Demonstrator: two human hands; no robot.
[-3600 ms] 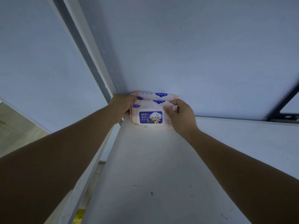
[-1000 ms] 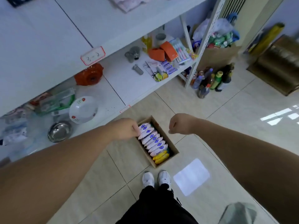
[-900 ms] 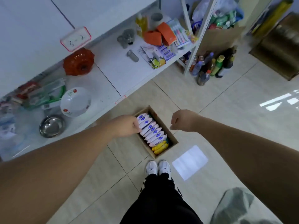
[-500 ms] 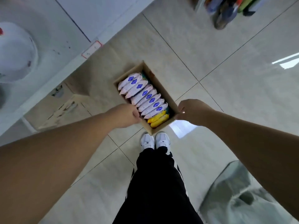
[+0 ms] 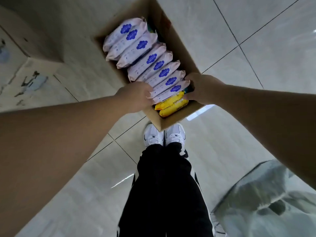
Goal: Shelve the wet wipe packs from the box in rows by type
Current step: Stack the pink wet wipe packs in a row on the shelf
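An open cardboard box (image 5: pixel 179 43) stands on the tiled floor in front of my feet. It holds a row of several pink wet wipe packs (image 5: pixel 145 60) with blue labels, standing on edge, and two yellow packs (image 5: pixel 172 106) at the near end. My left hand (image 5: pixel 136 97) grips the left ends of the two nearest pink packs (image 5: pixel 171 87). My right hand (image 5: pixel 201 88) grips their right ends, fingers curled down inside the box.
My white shoes (image 5: pixel 164 135) and black trousers are just below the box. A flat cardboard piece (image 5: pixel 32 79) lies on the floor at the left. A grey-green bag (image 5: pixel 266 200) sits at the lower right. The shelf is out of view.
I turned from the shelf and bent down to the box. Both hands, empty half a second ago, now hold the two nearest pink packs at their ends.
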